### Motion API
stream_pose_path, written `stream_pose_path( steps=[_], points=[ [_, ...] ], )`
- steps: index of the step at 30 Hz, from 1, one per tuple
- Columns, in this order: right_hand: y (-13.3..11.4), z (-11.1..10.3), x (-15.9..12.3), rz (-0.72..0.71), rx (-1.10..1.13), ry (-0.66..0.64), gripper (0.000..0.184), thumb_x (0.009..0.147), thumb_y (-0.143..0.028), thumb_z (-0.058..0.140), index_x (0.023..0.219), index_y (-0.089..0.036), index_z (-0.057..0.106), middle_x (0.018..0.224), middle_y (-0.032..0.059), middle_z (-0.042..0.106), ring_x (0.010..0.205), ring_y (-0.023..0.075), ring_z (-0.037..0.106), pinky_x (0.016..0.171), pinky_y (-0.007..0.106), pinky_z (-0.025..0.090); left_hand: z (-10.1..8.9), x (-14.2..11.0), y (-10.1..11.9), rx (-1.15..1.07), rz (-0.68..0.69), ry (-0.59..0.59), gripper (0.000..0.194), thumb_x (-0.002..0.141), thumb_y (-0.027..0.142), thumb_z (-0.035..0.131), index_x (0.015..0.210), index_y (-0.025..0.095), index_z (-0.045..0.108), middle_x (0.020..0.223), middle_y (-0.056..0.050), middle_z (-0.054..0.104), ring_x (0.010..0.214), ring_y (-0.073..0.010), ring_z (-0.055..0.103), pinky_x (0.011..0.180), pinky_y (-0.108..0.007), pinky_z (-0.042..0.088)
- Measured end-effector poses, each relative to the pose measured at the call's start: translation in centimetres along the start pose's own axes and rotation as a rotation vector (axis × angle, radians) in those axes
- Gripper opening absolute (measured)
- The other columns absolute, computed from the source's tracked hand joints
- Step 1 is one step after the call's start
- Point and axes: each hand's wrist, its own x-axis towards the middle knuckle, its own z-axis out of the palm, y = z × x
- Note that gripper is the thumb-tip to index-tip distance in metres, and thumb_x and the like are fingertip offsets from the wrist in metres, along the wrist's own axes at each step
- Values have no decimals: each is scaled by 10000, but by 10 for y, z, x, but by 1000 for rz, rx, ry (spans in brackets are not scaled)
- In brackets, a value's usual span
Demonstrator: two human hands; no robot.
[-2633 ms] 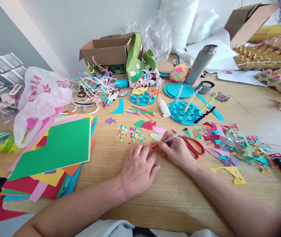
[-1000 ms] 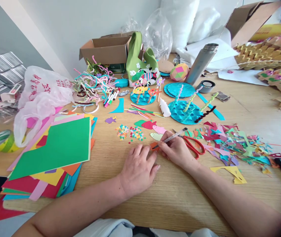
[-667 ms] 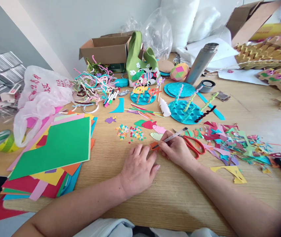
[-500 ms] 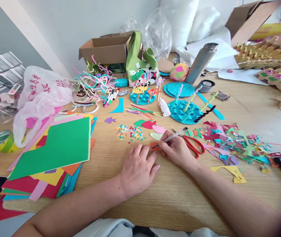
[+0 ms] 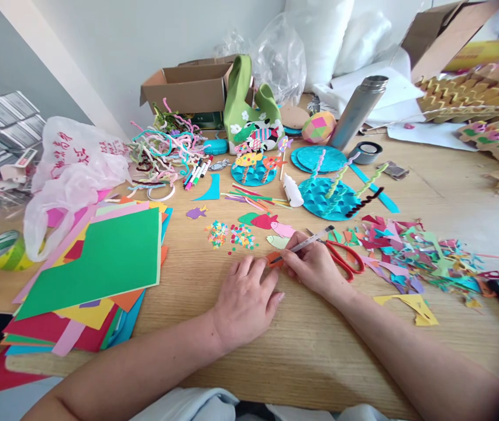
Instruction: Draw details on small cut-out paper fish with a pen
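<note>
L hand (image 5: 247,298): palm down on table (image 5: 188,278), fingers loosely spread, gripping nothing; fingertips by L edge of orange paper (image 5: 274,259); whether pressing it, can't tell.
R hand (image 5: 315,269): fingers closed round pen (image 5: 308,241) in writing grip.
Pen: tilted, tip at orange paper, far end up-R; no clear shift vs. prior frames, nor in either hand.
Orange paper: on table btwn hands, partly hidden; marks too small to read. Lack of movement suggests slow, fine pen work, prob. unfinished.
Fish cut-outs (image 5: 263,221): flat, just beyond hands; unmoved.
Scissors (image 5: 358,255): beside R hand, partly hidden, unheld; cutting prob. paused.
</note>
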Motion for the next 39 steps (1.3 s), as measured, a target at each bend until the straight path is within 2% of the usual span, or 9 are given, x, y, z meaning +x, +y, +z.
stream_pose_path(
  steps=[31,39],
  points=[
    [0,0,0,-23,5,-28,175,793,-223,592,657,-239,482,529,-22,539,483,156,504,443,269,365,0,0,0,0,1,-7,382,960,386,531,1283,187,581,1275,-109,548,1133,-303,460,941,-479,446],
    [1,0,1,-39,-5,-23,169,799,-219,582,659,-231,488,528,-29,531,453,131,480,426,253,355,0,1,0,4,5,-2,390,961,390,529,1289,185,574,1272,-106,547,1135,-300,460,941,-479,453]
  ],
)
